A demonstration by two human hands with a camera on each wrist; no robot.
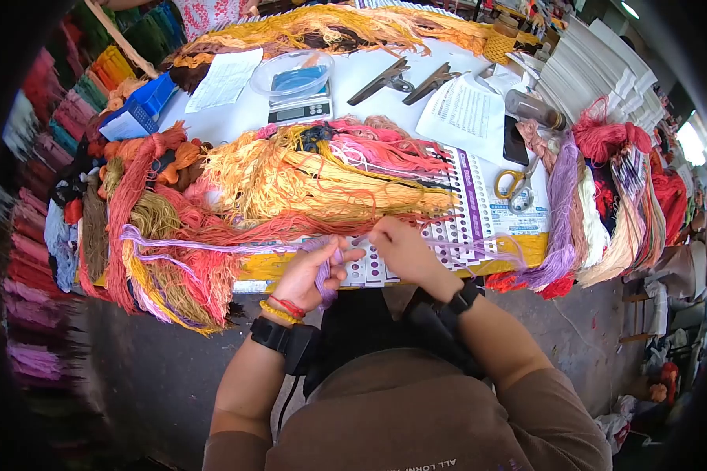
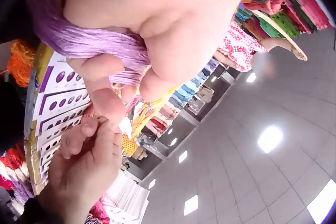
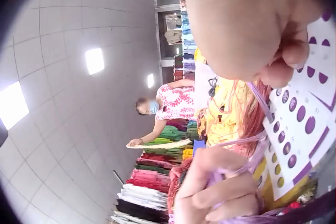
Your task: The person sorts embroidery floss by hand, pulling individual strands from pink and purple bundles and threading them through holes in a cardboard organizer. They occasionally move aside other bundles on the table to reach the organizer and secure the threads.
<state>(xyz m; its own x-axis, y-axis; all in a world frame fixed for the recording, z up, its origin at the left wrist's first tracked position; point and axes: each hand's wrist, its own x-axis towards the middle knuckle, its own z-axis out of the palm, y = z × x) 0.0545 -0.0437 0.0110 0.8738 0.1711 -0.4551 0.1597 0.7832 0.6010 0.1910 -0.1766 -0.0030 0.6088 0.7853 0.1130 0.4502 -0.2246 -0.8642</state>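
A skein of purple embroidery thread (image 2: 94, 40) passes through my left hand (image 1: 306, 271), which grips it with curled fingers; a loose end drops below the palm. Close by on the right, my right hand (image 1: 404, 247) has its fingers bent, thumb and fingertips pinching a thin purple strand (image 3: 261, 100). The fingertips of both hands nearly meet in the left wrist view. Lilac threads (image 1: 181, 242) stretch leftward from the hands along the table's front edge, and more purple strands (image 1: 487, 253) trail to the right. Punched cards with purple-ringed holes (image 1: 359, 272) lie under the hands.
Yellow thread (image 1: 283, 180) and coral thread (image 1: 306, 225) lie just beyond the hands. Scissors (image 1: 518, 188), a phone (image 1: 514, 141), a digital scale (image 1: 300, 110) and clips (image 1: 381, 81) are farther back. Skeins (image 1: 558, 216) hang over the right edge. Another person (image 3: 176, 100) stands across the table.
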